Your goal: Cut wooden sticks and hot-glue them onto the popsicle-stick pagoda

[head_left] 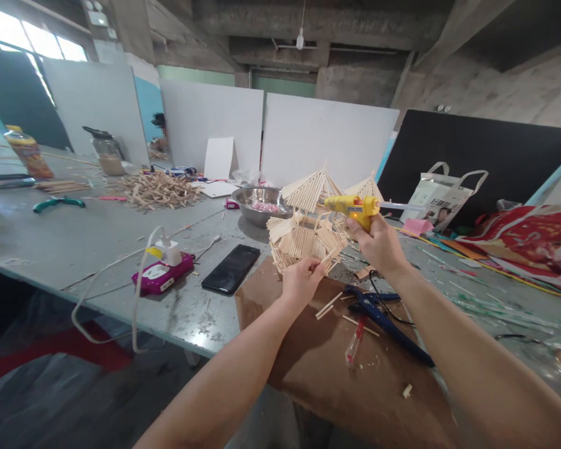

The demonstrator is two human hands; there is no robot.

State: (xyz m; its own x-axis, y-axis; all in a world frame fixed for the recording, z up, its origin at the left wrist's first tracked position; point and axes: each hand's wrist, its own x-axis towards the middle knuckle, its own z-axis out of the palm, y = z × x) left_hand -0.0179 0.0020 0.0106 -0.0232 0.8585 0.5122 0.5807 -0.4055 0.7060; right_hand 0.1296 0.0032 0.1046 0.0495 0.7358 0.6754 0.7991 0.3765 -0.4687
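Observation:
A small pavilion model (303, 242) built of thin wooden sticks stands at the middle of the view, on or near a brown board (303, 374). My left hand (302, 280) is closed at its lower front edge; the fingertips pinch there, and what exactly lies between them is too small to tell. In my right hand (378, 243) is a yellow glue gun (353, 204), its nozzle pointing left at the model's upper part. A clear glue stick (397, 206) pokes out of the gun's back. Behind the gun rises a second pointed stick roof (364, 186).
Blue-handled pliers (388, 321), loose sticks and a small clear tube (354, 346) lie on the board. Leftward are a black phone (231, 269), a purple power strip (163, 274) with a white cable, a stick pile (161, 189) and a metal bowl (257, 215).

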